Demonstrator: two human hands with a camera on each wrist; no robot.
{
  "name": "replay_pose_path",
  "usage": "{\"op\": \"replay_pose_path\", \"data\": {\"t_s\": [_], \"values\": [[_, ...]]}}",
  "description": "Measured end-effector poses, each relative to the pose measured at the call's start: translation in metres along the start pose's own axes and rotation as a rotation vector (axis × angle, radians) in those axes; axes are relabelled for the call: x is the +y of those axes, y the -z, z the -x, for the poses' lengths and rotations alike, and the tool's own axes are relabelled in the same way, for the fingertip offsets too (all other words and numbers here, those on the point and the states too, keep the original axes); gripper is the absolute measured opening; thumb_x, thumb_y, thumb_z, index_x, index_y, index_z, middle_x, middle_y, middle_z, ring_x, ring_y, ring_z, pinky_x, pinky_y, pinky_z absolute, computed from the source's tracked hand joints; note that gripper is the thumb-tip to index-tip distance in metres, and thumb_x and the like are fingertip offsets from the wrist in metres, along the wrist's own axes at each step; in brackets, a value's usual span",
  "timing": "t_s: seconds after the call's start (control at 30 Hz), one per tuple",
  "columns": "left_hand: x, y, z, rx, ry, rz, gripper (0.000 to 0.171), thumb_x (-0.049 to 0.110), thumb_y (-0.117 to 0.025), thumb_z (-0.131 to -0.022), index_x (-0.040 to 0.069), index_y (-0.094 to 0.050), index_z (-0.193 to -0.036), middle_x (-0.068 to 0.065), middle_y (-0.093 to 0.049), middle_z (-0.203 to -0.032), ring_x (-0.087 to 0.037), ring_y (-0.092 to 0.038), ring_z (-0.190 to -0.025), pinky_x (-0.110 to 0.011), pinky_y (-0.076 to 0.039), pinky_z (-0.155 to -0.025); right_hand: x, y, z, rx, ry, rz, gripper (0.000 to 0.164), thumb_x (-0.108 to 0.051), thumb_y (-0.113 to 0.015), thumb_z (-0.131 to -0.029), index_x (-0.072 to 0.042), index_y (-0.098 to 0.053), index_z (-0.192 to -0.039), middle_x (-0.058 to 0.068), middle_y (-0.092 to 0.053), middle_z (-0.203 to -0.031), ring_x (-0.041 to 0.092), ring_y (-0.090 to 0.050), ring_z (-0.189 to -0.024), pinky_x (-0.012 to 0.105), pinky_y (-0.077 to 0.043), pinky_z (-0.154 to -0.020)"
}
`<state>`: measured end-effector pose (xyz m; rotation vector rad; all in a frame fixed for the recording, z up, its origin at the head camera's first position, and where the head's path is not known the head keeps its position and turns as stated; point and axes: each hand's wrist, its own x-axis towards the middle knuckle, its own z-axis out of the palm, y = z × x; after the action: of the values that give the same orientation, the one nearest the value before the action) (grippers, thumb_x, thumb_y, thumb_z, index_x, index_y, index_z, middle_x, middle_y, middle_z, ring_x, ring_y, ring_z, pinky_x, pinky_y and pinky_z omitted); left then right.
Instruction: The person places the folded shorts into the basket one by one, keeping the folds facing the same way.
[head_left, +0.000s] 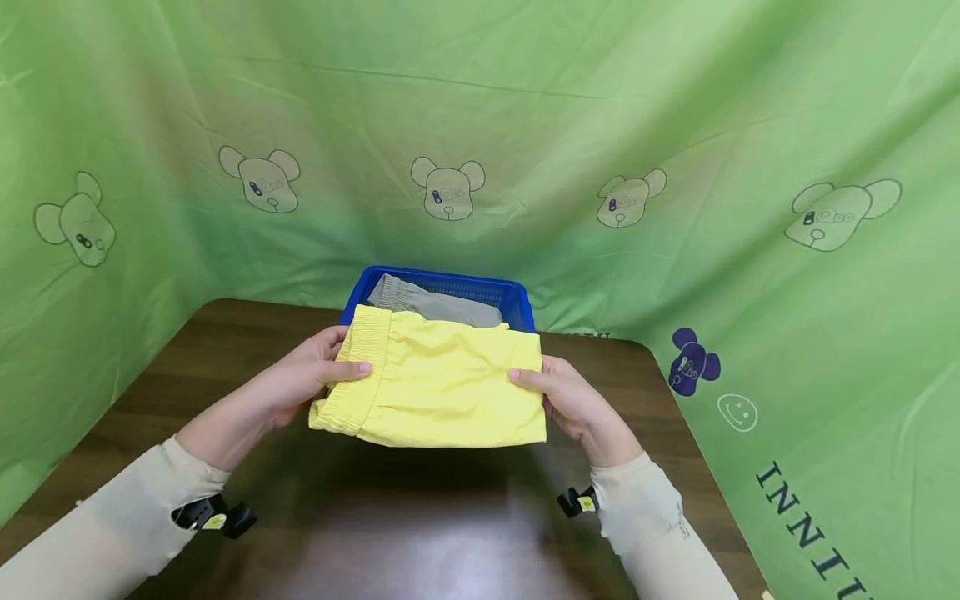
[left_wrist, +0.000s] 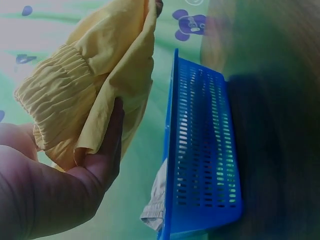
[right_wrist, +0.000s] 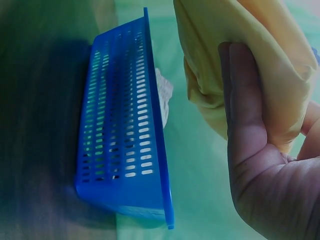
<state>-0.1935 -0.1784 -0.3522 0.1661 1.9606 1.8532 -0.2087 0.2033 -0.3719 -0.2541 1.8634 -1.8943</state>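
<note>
Folded yellow shorts (head_left: 450, 379) with a gathered elastic waistband are held up in front of a blue plastic basket (head_left: 522, 304). My left hand (head_left: 303, 375) grips the waistband end, thumb on top and fingers underneath. At the other end my right hand (head_left: 570, 396) pinches the folded edge the same way. Grey folded clothing (head_left: 450, 307) with an elastic band lies in the basket, partly hidden behind the shorts. In both wrist views the yellow cloth hangs above the level of the basket (left_wrist: 200, 145), apart from it.
The basket stands at the back of a dark wooden table (head_left: 420, 533). A green curtain (head_left: 525, 100) printed with bear heads surrounds the table on the back and sides. Black straps (head_left: 213, 514) circle both sleeved wrists.
</note>
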Motion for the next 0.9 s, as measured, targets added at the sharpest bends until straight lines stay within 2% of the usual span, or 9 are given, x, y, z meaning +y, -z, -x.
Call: {"op": "replay_pose_path", "data": {"t_s": [0.3,0.6,0.9], "values": [[0.003,0.001,-0.012,0.008,0.006,0.002,0.077,0.013,-0.062,-0.103,0.009,-0.009,-0.16,-0.012,-0.064,-0.121,-0.023,-0.075,-0.091,-0.042,-0.062,-0.078,-0.002,0.004,-0.013,0.034,0.016,0.018,0.03,-0.01,-0.058,-0.104,0.006,-0.053,-0.128,0.007,-0.078,-0.1,0.022,-0.077,-0.088,0.042,-0.062,-0.077],[0.013,0.009,-0.025,0.002,0.0,-0.003,0.079,0.013,-0.061,-0.103,0.009,-0.007,-0.161,-0.012,-0.065,-0.118,-0.024,-0.075,-0.09,-0.043,-0.062,-0.078,-0.007,0.008,-0.028,0.047,0.027,0.007,0.03,-0.011,-0.057,-0.104,0.006,-0.054,-0.129,0.008,-0.077,-0.1,0.022,-0.077,-0.088,0.042,-0.062,-0.077],[0.019,0.015,-0.041,-0.015,0.014,0.029,0.079,0.013,-0.059,-0.104,0.016,-0.005,-0.162,-0.012,-0.061,-0.124,-0.025,-0.074,-0.092,-0.047,-0.062,-0.08,-0.015,0.015,-0.042,0.089,0.002,0.032,0.033,-0.015,-0.06,-0.103,0.005,-0.055,-0.129,0.007,-0.077,-0.099,0.021,-0.077,-0.087,0.04,-0.062,-0.077]]}}
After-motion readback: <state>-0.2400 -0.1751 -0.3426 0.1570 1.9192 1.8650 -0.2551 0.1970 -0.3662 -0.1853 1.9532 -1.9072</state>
